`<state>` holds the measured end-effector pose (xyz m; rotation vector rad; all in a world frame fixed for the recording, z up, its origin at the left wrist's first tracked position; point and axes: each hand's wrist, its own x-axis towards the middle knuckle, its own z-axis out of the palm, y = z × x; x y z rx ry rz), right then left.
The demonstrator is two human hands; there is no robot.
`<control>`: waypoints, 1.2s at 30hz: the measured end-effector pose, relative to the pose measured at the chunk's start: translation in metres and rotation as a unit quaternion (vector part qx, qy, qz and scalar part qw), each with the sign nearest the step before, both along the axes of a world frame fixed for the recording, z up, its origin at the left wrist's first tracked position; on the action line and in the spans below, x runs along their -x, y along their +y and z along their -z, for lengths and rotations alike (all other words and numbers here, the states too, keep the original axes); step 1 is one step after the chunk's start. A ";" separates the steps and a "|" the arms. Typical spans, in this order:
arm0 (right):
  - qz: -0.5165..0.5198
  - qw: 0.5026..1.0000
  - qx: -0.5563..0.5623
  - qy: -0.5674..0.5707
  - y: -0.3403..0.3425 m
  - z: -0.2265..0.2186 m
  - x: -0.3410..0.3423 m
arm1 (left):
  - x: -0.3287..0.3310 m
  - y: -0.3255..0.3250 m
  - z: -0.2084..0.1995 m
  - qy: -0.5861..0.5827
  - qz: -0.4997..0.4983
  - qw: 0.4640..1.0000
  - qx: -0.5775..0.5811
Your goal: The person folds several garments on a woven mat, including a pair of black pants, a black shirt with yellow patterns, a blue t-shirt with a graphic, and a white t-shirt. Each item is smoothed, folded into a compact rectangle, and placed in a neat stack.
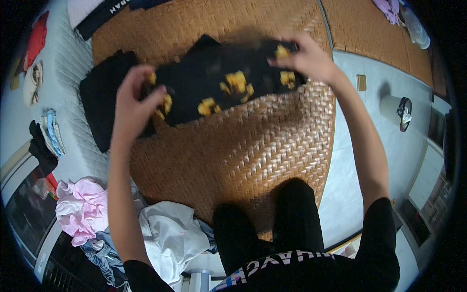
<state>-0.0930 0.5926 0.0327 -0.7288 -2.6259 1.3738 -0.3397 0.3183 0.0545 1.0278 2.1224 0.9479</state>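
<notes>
A black garment with yellow flower print (189, 82) is stretched sideways between my hands, just over a woven mat (228, 151). Its exact kind is hard to make out, as it is folded or bunched lengthwise and partly blurred. My left hand (135, 104) grips the left end, thumb on top and fingers around the edge. At the other end, my right hand (309, 58) pinches the upper right corner. Plain black cloth (102, 100) lies spread beside my left hand, partly beneath the printed garment.
A pale quilted cover (80, 104) borders the mat on the left, with small folded clothes (51, 132) beyond it. Pink clothing (83, 207), blue denim (103, 255) and a white shirt (170, 238) are heaped at lower left. A small bin (390, 108) stands on the floor at right.
</notes>
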 end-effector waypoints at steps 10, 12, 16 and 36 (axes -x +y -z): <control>0.097 0.900 -0.421 -0.065 -0.033 0.020 0.043 | 0.029 0.031 0.085 0.264 -0.011 0.962 -0.065; 0.072 0.903 -0.421 0.041 -0.038 0.009 0.048 | 0.012 0.039 0.075 0.314 0.027 0.940 -0.133; -0.103 0.934 -0.324 0.111 -0.043 0.018 0.065 | -0.010 0.062 0.071 0.361 0.149 0.915 -0.102; -0.099 0.936 -0.337 0.002 -0.052 0.030 0.054 | -0.026 0.044 0.064 0.302 0.061 0.951 0.001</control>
